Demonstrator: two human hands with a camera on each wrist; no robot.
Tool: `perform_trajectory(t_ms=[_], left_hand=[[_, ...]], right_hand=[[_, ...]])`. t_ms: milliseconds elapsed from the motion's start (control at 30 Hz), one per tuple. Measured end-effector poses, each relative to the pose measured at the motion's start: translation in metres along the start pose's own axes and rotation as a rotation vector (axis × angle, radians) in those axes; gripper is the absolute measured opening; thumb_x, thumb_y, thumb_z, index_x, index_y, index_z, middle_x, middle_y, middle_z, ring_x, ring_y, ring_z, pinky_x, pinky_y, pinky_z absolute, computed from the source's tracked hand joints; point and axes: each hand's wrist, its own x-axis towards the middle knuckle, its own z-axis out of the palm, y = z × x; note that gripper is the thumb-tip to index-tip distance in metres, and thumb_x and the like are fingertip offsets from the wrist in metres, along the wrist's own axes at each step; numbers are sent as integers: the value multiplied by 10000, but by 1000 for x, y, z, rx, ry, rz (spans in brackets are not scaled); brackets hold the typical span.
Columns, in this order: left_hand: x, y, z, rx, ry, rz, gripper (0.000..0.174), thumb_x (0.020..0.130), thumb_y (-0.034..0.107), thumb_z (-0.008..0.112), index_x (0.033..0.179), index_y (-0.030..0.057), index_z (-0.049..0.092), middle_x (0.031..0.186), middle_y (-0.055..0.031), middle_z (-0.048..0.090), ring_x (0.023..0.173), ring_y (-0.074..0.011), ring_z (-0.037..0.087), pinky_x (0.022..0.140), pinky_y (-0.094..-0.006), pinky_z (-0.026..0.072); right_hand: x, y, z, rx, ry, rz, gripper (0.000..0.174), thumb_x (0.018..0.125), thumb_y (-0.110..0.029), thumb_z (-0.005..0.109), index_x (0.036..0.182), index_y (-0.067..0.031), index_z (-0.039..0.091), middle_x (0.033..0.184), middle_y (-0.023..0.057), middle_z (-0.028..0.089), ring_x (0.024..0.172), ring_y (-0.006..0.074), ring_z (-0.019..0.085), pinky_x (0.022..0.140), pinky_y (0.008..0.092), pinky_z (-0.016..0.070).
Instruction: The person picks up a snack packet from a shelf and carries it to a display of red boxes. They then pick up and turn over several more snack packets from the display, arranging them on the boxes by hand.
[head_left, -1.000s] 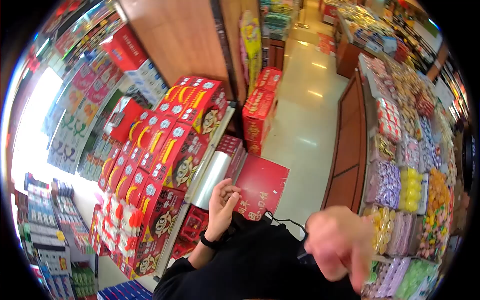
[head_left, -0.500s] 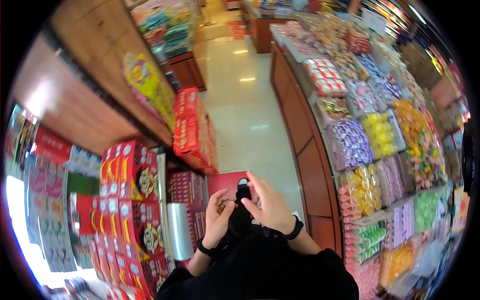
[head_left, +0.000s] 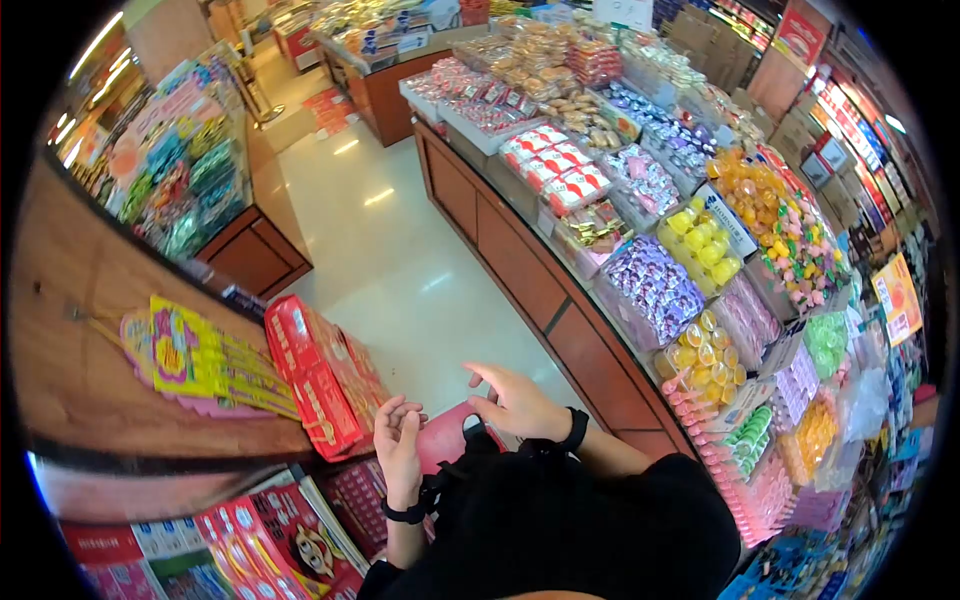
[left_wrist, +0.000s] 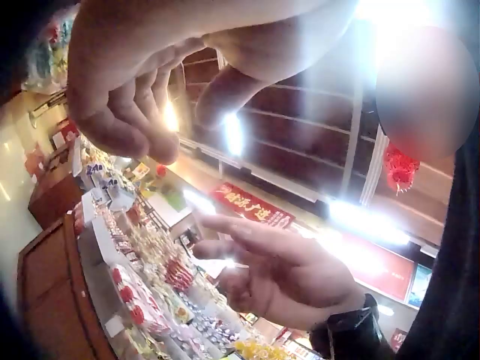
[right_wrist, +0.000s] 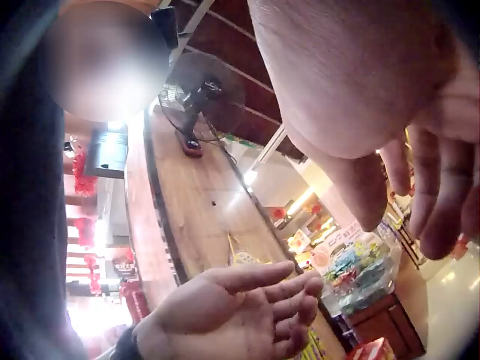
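Both bare hands hover in front of the black-clad torso, palms facing each other with a gap between them. My left hand (head_left: 398, 450) has loosely bent fingers and holds nothing. Opposite it, my right hand (head_left: 520, 402) extends its index finger and thumb, also with nothing in it. The left wrist view shows the right hand (left_wrist: 277, 270) with its other fingers bent inward. In the right wrist view the left hand (right_wrist: 232, 311) is turned palm up. Nearest below them are a red panel (head_left: 447, 436) and stacked red boxes (head_left: 325, 375).
A long wooden counter (head_left: 520, 265) on the right bears bins of wrapped sweets, including purple-wrapped candies (head_left: 652, 285). Yellow packs (head_left: 215, 350) hang on a wooden panel (head_left: 100, 260) at left. Tiled floor (head_left: 400, 240) runs between the counters. Red cartons (head_left: 300, 545) stand at lower left.
The head view has swung to the right, bringing more of the sweets counter in. My right hand has come down from close to the camera to beside the left hand.
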Motion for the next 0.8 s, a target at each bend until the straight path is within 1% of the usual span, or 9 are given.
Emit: perform_trajectory(t_ms=[33,100,133,200,433,500,633,733,800], left_hand=[[14,1,-2,17,4,-2,302,938,40,543,1229,9,468,1041,-89,596,910,-150,580,839,-291,479],[45,0,-2,35,-43,-15,304,939,42,541,1231,12,464,1041,-90,600,908,-150,577,835,-292,476],[60,-1,-1,32,-55,-43,304,938,44,544,1230,13,465,1042,-91,603,910,-152,577,834,-291,475],[85,2,4,43,-87,-84,305,937,46,546,1229,14,466,1043,-93,605,911,-153,577,833,-289,474],[185,1,49,115,-252,-141,316,936,80,567,1228,5,475,1037,-100,613,921,-155,577,830,-286,466],[218,-5,68,132,-285,-140,320,935,89,573,1228,4,478,1038,-101,613,922,-156,577,830,-286,465],[279,-15,113,192,-371,-150,336,932,118,591,1228,2,484,1058,-105,610,927,-158,576,828,-281,461],[331,-19,153,241,-440,-173,341,931,131,598,1225,-3,488,1074,-109,610,937,-159,577,824,-277,459],[366,-29,167,276,-472,-201,344,931,135,600,1224,-8,490,1081,-111,610,946,-160,578,822,-274,458]], right_hand=[[11,2,-1,-1,20,15,546,857,-151,626,1347,-23,422,1062,153,589,753,285,613,673,367,497],[36,4,-8,-19,64,14,536,859,-161,629,1340,-23,434,1046,141,592,694,251,595,655,349,486],[46,7,-12,-21,84,28,536,859,-161,629,1340,-23,434,1046,141,592,694,251,595,655,349,486],[64,12,-17,-27,99,38,520,884,-143,625,1345,7,435,1075,140,577,688,204,601,628,308,507],[123,51,-60,-6,185,138,527,881,-169,636,1337,10,443,1066,140,578,686,199,600,620,311,498],[142,68,-78,-14,248,111,518,871,-209,630,1317,-9,457,1039,140,593,705,240,596,654,357,481],[181,102,-118,45,302,174,529,872,-228,631,1318,-8,453,1037,144,596,713,249,594,665,363,479],[215,126,-154,-8,391,197,534,869,-242,631,1316,-10,453,1040,148,601,737,265,597,686,370,479],[235,144,-173,-58,505,139,558,846,-206,675,1317,6,464,1002,119,606,677,175,588,604,318,476]])
